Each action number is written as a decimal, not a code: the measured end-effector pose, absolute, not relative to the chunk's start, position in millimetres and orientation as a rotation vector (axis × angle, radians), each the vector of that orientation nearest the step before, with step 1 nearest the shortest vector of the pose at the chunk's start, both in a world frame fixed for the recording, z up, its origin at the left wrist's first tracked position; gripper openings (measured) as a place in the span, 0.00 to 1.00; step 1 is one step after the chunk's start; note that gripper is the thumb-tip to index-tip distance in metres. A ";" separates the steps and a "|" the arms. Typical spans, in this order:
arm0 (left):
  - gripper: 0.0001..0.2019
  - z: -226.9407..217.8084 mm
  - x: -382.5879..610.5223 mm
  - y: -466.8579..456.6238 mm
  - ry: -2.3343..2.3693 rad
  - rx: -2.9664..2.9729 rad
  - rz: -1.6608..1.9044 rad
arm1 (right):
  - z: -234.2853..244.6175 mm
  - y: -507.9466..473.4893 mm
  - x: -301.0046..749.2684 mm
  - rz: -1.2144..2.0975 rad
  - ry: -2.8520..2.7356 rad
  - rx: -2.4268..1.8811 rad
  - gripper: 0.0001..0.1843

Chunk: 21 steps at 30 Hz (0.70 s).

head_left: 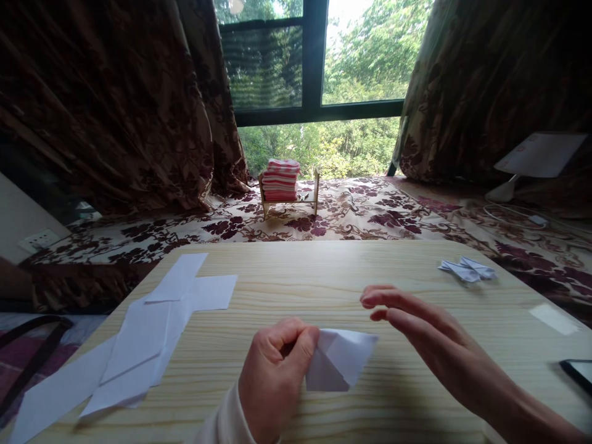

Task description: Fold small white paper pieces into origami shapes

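A small piece of white paper (345, 361) with folds and creases is held over the wooden table. My left hand (282, 370) pinches its left edge between thumb and forefinger. To the right of the paper, my right hand (416, 327) hovers apart from it, fingers stretched out and nothing in them. Loose white sheets (139, 339) overlap one another on the table's left side. Folded white paper pieces (467, 269) lie together near the far right corner.
The pale wooden table (296, 265) stands before a sill covered in floral cloth (370, 213). A small rack (317, 191) there bears folded pink striped cloths (280, 180). A white lamp (539, 154) is at right. A dark-edged device (578, 373) rests at the table's right edge.
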State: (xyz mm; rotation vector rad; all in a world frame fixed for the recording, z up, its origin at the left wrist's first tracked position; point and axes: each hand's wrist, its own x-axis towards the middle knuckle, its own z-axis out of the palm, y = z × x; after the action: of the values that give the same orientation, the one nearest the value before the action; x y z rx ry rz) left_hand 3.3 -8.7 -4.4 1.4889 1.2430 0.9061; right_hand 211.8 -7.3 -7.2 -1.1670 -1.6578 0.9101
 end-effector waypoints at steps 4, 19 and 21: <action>0.16 -1.3 7.2 -12.9 1.203 1.576 0.887 | -3.6 -8.0 198.4 1.148 -1.702 -1.215 0.15; 0.17 -6.0 9.6 -14.9 1.183 1.613 0.900 | -5.0 -10.1 189.1 1.329 -1.629 -1.284 0.14; 0.17 -5.7 10.2 -14.8 1.183 1.611 0.901 | -5.4 -9.7 189.0 1.325 -1.623 -1.288 0.14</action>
State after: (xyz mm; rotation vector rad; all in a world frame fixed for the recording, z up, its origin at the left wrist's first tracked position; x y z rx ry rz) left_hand 10.2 -14.8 -5.7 1.6111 1.1830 0.9012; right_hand 189.0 -9.7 -5.4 -1.2876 -1.6227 1.3250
